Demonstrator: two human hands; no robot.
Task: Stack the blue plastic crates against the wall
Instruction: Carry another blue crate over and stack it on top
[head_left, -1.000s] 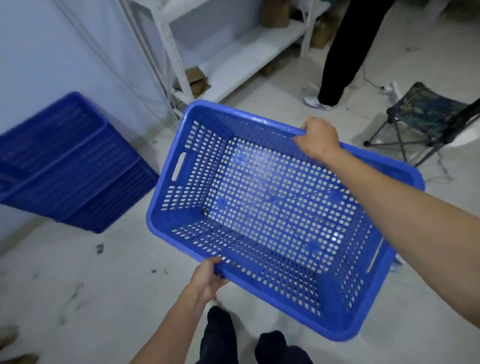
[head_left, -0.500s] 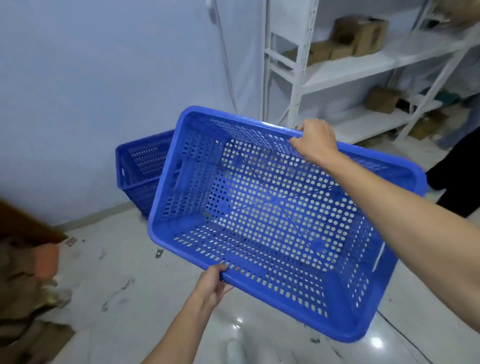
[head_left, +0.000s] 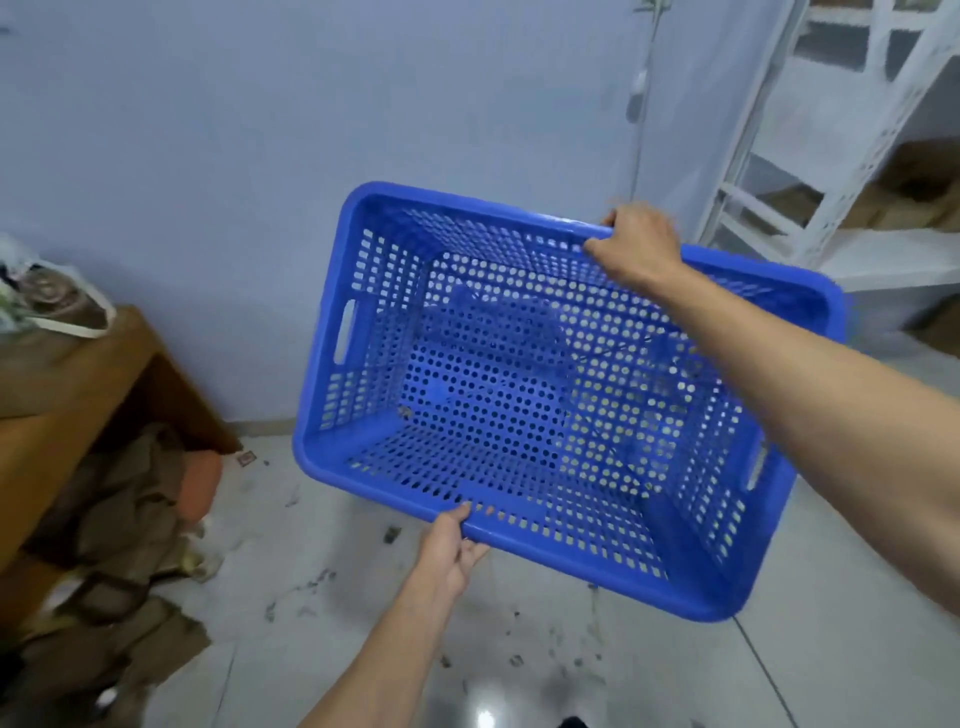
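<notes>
Pale blue wall (head_left: 260, 130) is filling the background as the crate (head_left: 545, 405) is hanging tilted above the floor (head_left: 519, 649), its long axis running left to right, right hand (head_left: 641, 247) gripping the far rim, left hand (head_left: 452, 551) gripping the near rim.

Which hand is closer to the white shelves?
The right hand. It grips the far rim of the blue crate, just beside the white shelves. The left hand holds the near rim, lower down and farther from them.
</notes>
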